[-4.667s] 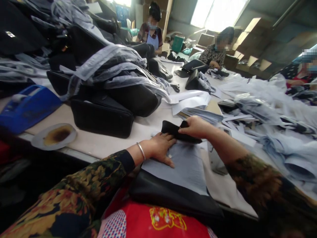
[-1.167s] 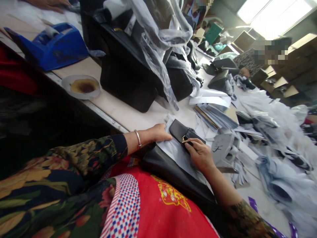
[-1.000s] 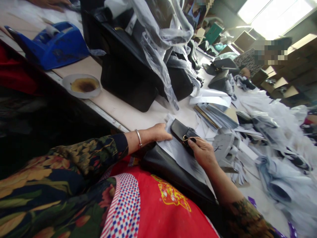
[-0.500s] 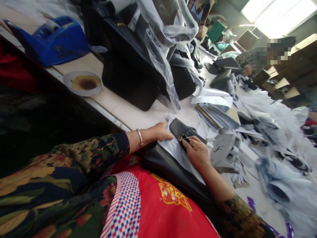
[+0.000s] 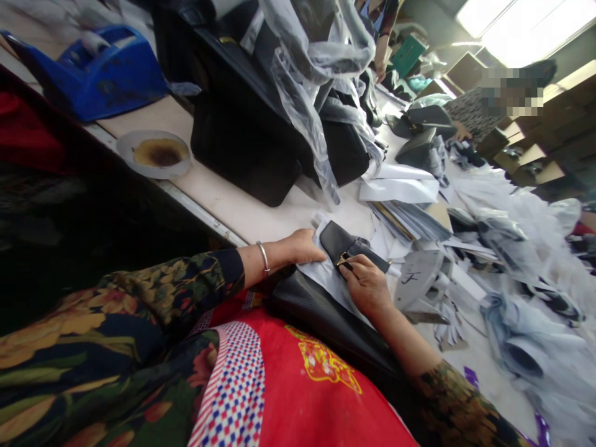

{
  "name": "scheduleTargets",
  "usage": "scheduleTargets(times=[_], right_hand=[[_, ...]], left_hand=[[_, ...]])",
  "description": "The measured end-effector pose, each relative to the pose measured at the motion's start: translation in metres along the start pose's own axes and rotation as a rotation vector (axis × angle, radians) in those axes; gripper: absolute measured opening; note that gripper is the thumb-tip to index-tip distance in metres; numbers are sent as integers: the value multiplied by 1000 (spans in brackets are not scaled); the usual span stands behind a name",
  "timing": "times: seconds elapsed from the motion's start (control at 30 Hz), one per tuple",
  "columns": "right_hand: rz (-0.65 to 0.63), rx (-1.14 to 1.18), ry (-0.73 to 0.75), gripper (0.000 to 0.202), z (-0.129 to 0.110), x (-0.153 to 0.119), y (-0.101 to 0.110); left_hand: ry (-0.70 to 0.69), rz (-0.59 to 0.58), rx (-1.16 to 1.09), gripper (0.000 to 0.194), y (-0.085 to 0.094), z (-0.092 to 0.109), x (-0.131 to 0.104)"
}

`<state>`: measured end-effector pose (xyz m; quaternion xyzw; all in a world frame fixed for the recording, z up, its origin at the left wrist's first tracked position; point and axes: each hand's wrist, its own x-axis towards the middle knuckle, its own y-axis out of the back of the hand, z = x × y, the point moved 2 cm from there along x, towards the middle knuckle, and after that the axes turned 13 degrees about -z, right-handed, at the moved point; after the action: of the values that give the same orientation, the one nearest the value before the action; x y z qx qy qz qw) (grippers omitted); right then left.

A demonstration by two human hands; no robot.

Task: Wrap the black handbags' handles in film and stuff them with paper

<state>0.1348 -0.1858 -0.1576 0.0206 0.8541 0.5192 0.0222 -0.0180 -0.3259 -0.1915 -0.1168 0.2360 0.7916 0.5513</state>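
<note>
A black leather handbag [image 5: 321,310] rests against my lap at the table edge, with a white wrapping sheet [image 5: 326,279] laid over its side. On the sheet lies a black flap or strap piece [image 5: 336,239] with gold-coloured hardware [image 5: 343,257]. My left hand [image 5: 305,247] grips the bag's upper end through the sheet; its thumb is on top and the other fingers are hidden. My right hand [image 5: 367,285] pinches a dark strap end beside the gold hardware, fingers curled in.
Larger black bags [image 5: 246,149] with clear plastic wrapping stand on the table ahead. To the left are a blue tape dispenser [image 5: 107,74] and a shallow dish [image 5: 128,158] with brown residue. Paper sheets [image 5: 400,186] and heaped plastic [image 5: 503,205] lie right. A co-worker [image 5: 475,118] is farther back.
My right hand has shifted slightly at the gold hardware, its fingers curling closer. My left hand keeps its place. A co-worker's arm has come into view at the back.
</note>
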Motion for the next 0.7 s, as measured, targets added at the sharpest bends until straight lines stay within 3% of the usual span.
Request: scheduleTargets(times=[0.27, 0.53, 0.7], right_hand=[[-117, -303, 135, 28, 3, -9, -1], [-48, -156, 104, 5, 0, -6, 8], [-44, -162, 58, 23, 4, -1, 8]], left_hand=[[-34, 16, 6, 40, 1, 0, -4], [-77, 7, -55, 38, -1, -3, -3], [-105, -7, -70, 34, -1, -2, -3]])
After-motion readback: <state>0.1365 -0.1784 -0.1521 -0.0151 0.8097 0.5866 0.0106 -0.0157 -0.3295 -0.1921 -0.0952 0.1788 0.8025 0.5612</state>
